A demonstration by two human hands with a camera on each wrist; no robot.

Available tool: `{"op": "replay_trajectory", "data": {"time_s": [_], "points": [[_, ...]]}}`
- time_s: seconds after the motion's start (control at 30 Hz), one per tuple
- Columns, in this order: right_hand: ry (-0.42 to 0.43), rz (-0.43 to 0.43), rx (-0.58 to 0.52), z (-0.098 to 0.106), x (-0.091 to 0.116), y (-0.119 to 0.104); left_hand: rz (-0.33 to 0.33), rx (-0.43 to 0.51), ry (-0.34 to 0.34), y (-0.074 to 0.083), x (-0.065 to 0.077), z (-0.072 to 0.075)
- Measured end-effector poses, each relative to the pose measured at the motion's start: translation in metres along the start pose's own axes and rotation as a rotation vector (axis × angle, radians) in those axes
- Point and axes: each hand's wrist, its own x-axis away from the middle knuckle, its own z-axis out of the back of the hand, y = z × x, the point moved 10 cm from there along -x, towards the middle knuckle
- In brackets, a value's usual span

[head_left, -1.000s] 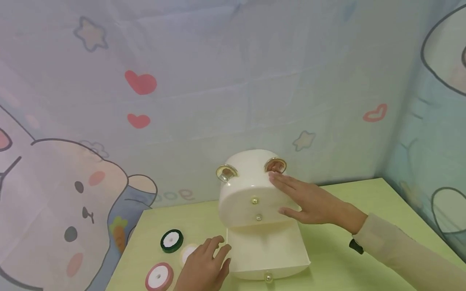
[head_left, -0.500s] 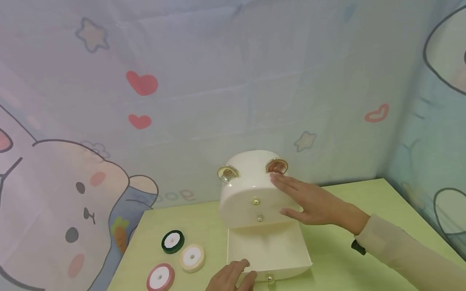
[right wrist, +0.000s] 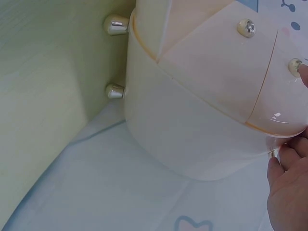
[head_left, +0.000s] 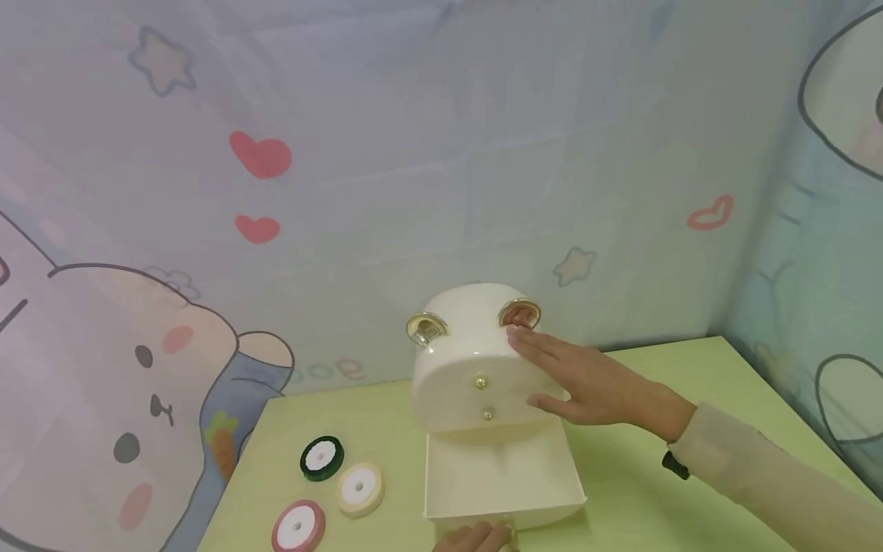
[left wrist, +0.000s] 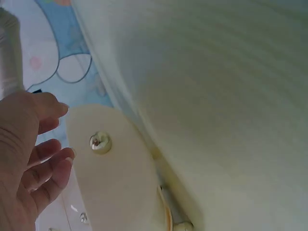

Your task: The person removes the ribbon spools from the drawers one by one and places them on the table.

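A cream rounded drawer box (head_left: 455,391) with two gold-rimmed ears stands on the table. Its bottom drawer (head_left: 500,475) is pulled out, and no contents show inside. At the drawer's front, my left hand (head_left: 474,539) has its fingertips by the gold knob (left wrist: 100,142). In the left wrist view the thumb and fingers are apart, beside the drawer front, and nothing is between them. My right hand (head_left: 593,383) rests on the box's upper right side, fingers stretched out below the right ear (head_left: 520,313).
Three ribbon spools lie left of the box: dark green (head_left: 322,458), cream (head_left: 360,489) and pink (head_left: 299,527). The green table (head_left: 662,414) meets a printed cloth backdrop (head_left: 386,192) behind the box.
My left hand has moved right and toward me, from beside the spools to the drawer's front knob, uncovering the cream spool. My right hand stays on the box.
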Motion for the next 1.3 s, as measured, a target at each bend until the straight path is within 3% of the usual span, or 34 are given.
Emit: {"op": "replay_trajectory", "data": {"time_s": [0.13,0.27,0.37,0.53,0.6,0.8,1.0,1.3], "points": [[-0.003,-0.007,0.000,0.000,0.000,0.001,-0.028,-0.021,-0.043,0.008,-0.002,-0.006],[0.010,0.001,-0.005,0.002,-0.001,0.001,-0.145,-0.100,0.002,0.022,-0.005,-0.008],[0.018,0.008,-0.004,0.003,-0.002,0.001,-0.190,-0.114,0.024,0.026,-0.008,-0.010],[0.013,-0.014,-0.012,0.003,-0.003,0.004,-0.244,-0.205,-0.085,0.020,-0.012,-0.023],[0.006,-0.021,-0.021,0.001,-0.002,0.005,-0.249,-0.225,-0.124,0.018,-0.012,-0.027],[0.003,-0.016,-0.035,-0.002,-0.002,0.001,-0.217,-0.223,-0.064,0.012,-0.014,-0.024],[0.007,-0.008,-0.030,-0.003,-0.002,0.000,-0.211,-0.254,-0.068,0.008,-0.015,-0.025],[-0.011,-0.039,-0.037,-0.005,0.002,0.002,-0.207,-0.210,-0.020,0.012,-0.015,-0.026]]}}
